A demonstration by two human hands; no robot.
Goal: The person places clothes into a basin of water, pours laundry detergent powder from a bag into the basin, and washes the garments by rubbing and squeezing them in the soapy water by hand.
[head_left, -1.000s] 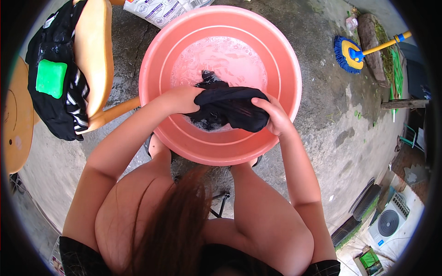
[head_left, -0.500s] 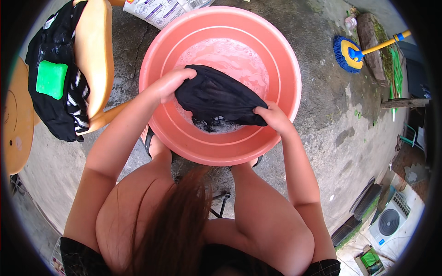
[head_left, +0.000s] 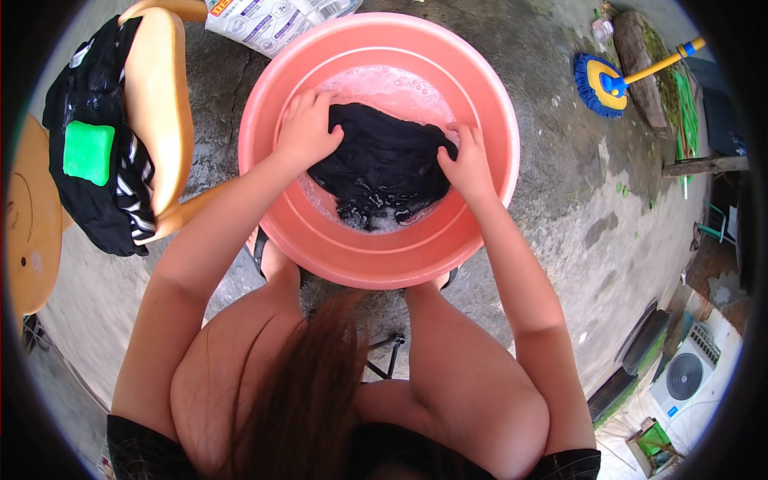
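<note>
A wet black cloth garment [head_left: 380,164] lies spread in the soapy water of a round pink basin [head_left: 376,268]. At the garment's left edge is my left hand [head_left: 308,132], its fingers spread and its thumb against the cloth. My right hand [head_left: 468,168] is at the right edge, thumb and fingers apart, with the thumb touching the fabric. Both hands look loosened on it, palms inward. Suds show around the garment. The basin stands on the ground between my feet.
To the left, a yellow plastic chair [head_left: 160,104] bears another black garment [head_left: 80,200] with a green soap bar [head_left: 88,152] on it. A white printed bag [head_left: 268,24] lies behind the basin. At right are a blue-and-yellow mop [head_left: 604,84] and an outdoor air-conditioner unit [head_left: 684,376].
The black garment has gone down from between my hands into the water and spread out. My fingers have loosened from their grip on its edges.
</note>
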